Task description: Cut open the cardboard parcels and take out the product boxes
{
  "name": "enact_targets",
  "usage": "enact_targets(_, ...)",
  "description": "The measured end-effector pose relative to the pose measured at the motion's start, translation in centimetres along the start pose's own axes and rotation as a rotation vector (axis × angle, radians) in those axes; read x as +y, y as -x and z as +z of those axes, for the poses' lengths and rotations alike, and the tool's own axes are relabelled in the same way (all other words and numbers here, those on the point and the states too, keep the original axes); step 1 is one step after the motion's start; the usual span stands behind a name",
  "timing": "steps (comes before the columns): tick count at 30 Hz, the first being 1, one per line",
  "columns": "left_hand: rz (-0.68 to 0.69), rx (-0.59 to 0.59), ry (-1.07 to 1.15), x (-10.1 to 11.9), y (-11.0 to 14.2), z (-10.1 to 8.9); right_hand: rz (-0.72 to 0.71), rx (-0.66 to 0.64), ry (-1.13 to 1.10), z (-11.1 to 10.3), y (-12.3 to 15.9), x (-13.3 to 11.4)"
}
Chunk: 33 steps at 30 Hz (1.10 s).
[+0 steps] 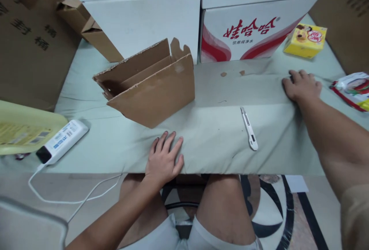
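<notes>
My left hand (164,159) lies flat with fingers spread on the grey-green cloth (213,127) near the table's front edge. Just beyond it stands a torn brown cardboard piece (150,84), folded and open at the top. My right hand (301,84) rests palm down on the cloth at the far right, fingers loosely curled over the fabric, holding nothing I can make out. A white utility knife (249,129) lies on the cloth between my hands, untouched. Two small cardboard scraps (232,74) lie further back.
White cartons (250,30) stand along the back, brown cartons (29,38) at both sides. A yellow snack box (306,39) and a snack packet (353,90) sit at the right. A white power bank (62,140) with cable and a yellow container (25,130) lie at the left.
</notes>
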<state>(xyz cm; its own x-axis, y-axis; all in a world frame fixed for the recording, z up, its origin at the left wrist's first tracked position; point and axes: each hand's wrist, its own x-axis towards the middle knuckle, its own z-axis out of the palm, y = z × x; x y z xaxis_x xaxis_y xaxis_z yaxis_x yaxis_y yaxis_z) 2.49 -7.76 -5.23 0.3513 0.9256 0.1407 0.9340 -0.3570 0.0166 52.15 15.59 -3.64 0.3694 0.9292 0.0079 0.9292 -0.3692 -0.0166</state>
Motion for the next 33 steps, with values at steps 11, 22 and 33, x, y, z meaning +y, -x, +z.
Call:
enact_targets(11, -0.073, -0.019, 0.137, 0.9, 0.2, -0.1, 0.028, -0.034, -0.084, -1.8, 6.5, -2.3)
enact_targets(22, -0.076, -0.011, 0.148, 0.7, 0.0, 0.0, -0.093, -0.002, -0.086, 0.8, 11.6, -0.5)
enact_targets(33, -0.105, -0.022, 0.208, 1.4, 0.0, -0.7, 0.019, -0.03, -0.011, -2.1, 14.1, -3.8)
